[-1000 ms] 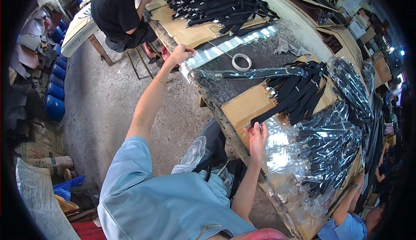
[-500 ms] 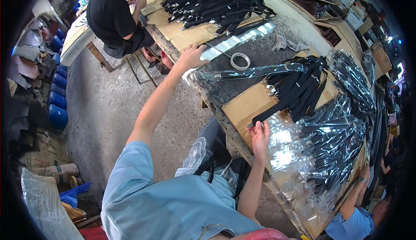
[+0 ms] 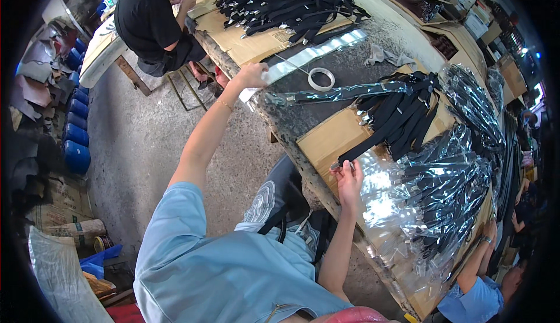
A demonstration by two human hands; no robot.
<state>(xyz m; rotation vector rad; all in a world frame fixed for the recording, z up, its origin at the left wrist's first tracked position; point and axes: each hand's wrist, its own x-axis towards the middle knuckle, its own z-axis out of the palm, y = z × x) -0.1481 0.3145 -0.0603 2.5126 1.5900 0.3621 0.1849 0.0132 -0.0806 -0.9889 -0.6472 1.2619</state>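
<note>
My left hand (image 3: 252,75) is at the table edge, its fingers closed on the near end of a stack of long clear plastic sleeves (image 3: 315,53). How many layers it grips I cannot tell. My right hand (image 3: 349,184) pinches the clip end of a black strap (image 3: 364,145) that has metal fittings. That strap runs back into a bundle of similar black straps (image 3: 408,104) lying on cardboard (image 3: 324,136). Between my hands, a bagged strap (image 3: 350,94) lies across the dark tabletop, with a white tape roll (image 3: 321,79) beside it.
Bagged straps (image 3: 449,189) and loose clear film cover the table to my right. A large heap of black straps (image 3: 286,5) lies on cardboard at the far end. One person (image 3: 149,25) sits at far left; another person's arm (image 3: 475,262) reaches in at lower right. Blue barrels (image 3: 77,155) line the left.
My left hand has drawn back slightly toward the table edge, and its spread fingers have closed on the plastic sleeves. My right hand keeps its pinch on the strap, almost unmoved.
</note>
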